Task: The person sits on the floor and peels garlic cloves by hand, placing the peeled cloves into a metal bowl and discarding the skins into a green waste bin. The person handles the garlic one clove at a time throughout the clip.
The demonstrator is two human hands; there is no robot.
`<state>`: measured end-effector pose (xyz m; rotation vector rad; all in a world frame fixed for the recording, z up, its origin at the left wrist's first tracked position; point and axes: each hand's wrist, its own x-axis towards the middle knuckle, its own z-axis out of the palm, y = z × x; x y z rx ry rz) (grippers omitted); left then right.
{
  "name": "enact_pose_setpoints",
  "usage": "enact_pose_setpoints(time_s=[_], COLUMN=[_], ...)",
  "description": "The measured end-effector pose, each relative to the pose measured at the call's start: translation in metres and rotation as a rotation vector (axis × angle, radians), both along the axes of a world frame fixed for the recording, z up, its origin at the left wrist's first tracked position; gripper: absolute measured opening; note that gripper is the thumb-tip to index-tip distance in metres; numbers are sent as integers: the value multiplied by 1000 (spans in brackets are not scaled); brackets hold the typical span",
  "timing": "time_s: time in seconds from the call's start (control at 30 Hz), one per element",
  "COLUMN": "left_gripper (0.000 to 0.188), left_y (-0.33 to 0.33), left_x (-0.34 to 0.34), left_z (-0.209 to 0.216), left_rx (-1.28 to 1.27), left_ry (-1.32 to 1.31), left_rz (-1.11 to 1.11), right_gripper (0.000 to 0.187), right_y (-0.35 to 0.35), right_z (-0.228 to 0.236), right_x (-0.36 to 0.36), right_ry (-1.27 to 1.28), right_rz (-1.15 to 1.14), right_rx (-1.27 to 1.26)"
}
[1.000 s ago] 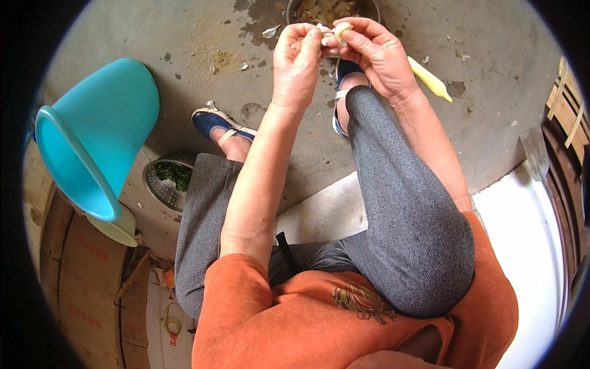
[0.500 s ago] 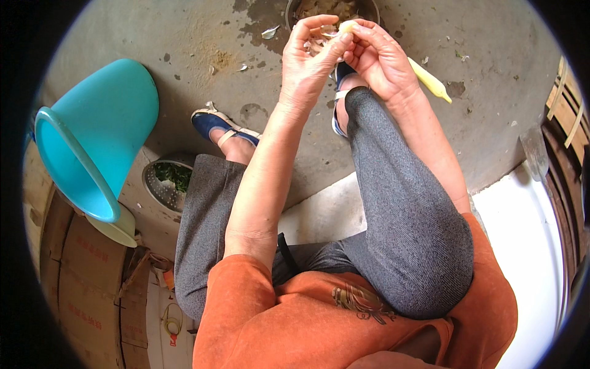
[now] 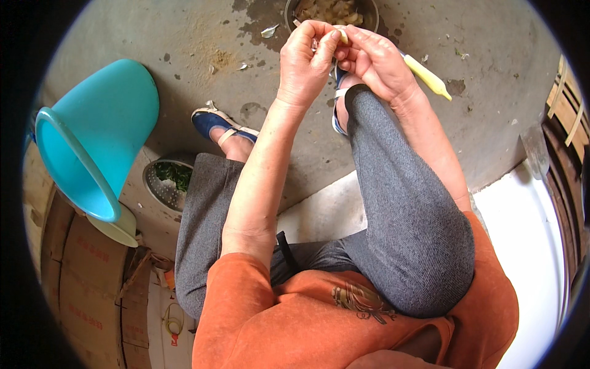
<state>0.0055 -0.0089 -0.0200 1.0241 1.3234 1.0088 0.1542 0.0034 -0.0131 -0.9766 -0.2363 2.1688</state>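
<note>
The pale clove [image 3: 343,37], seemingly mostly peeled, is pinched between the fingers [image 3: 325,50] of the left hand [image 3: 307,64] and right hand [image 3: 386,66] near the bowl [image 3: 288,17], with discarded-looking papery skin [image 3: 269,31] on the floor [image 3: 203,132].

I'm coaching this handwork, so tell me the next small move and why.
Probably a light peeling pull with the left hand while the right hand steadies the pale piece: both hands meet at it, and a papery flake lies nearby.
</note>
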Motion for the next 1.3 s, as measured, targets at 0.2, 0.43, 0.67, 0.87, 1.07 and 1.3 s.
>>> enact_pose_setpoints(time_s=[0.2,0.43,0.67,0.87,1.07,1.3], left_gripper=[16,17,17,12,12,6], left_y=[4,-1,0,-3,-6,-11], left_x=[-22,-30,-7,-2,-2,-19], left_z=[-3,9,21,10,-4,-4], left_rx=[-346,-219,-166,-277,-327,-325], left_ry=[-981,-431,-238,-601,-755,-846], left_rz=[292,144,75,257,280,321], right_gripper=[31,37,42,40,25,18], right_y=[1,1,-2,-2,-6,22], right_z=[10,13,17,19,3,9], right_x=[3,-1,-9,-13,-12,6], right_ry=[-213,-195,-620,-832,-213,-291], right_rz=[78,62,109,141,-129,-204], right_rx=[131,178,548,631,128,91])
